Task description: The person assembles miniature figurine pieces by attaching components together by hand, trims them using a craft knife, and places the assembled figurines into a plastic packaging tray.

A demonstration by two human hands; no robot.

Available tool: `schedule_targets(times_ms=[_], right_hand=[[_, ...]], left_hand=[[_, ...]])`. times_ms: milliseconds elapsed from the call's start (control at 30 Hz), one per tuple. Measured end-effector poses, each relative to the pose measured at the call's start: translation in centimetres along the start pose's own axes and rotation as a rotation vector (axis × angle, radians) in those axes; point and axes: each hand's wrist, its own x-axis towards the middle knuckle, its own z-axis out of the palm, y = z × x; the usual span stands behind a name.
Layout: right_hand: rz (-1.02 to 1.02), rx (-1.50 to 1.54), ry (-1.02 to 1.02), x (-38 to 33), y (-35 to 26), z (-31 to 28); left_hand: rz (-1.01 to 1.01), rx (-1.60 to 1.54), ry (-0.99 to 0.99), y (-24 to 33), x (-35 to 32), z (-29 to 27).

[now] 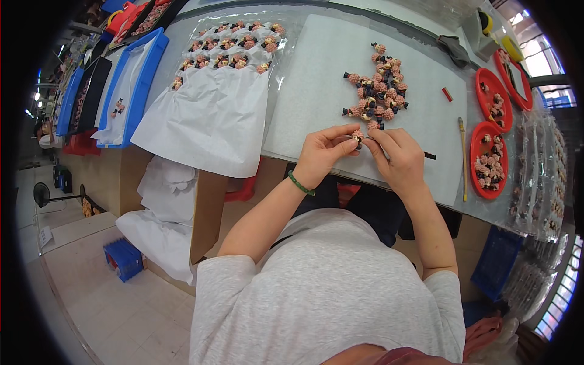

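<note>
- Evidently we have a blue tray (146, 88) farthest left among the nearer things, lined with white paper; a couple of small figures (119, 108) lie in it.
- Next come the rows of figures (234, 44), pink and dark, spaced out on white paper (207, 121); we judge these to be the share already dealt with, though we cannot check each one.
- Our left hand (322, 152), wearing a green bracelet (300, 184), pinches one small figure (358, 138) between thumb and fingers, just above the near edge of the pale mat (304, 79).
- Beyond our hands, a loose heap of figures (382, 88) lies on the mat; judging by its disorder, we take it as work left to do.
- Our right hand (399, 159) closes its fingertips beside the pinched figure, seemingly grasping a slim dark stick (431, 156) whose end pokes out past the palm; its tip is too small to make out.
- Farther right, we see a yellow stick (463, 161), then red plates (505, 176) holding more pieces; whether those are done, we cannot tell.
</note>
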Motion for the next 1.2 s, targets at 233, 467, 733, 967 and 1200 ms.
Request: schedule_targets(times_ms=[233,467,733,967,1200], right_hand=[[-0.016,-0.031,-0.008,0.05,0.17,0.02],[0.000,-0.042,0.001,-0.09,0.12,0.19],[0.001,-0.060,0.011,-0.19,0.01,0.29],[-0.007,-0.043,0.007,-0.25,-0.01,0.34],[-0.036,-0.009,0.034,-0.26,0.15,0.44]], left_hand=[[0.010,-0.029,0.018,-0.04,0.05,0.09],[0.014,-0.011,0.024,-0.08,0.03,0.09],[0.054,0.032,0.023,-0.09,0.09,0.15],[0.078,0.042,0.027,-0.17,0.03,0.13],[0.053,0.053,0.009,-0.05,-0.03,0.09]])
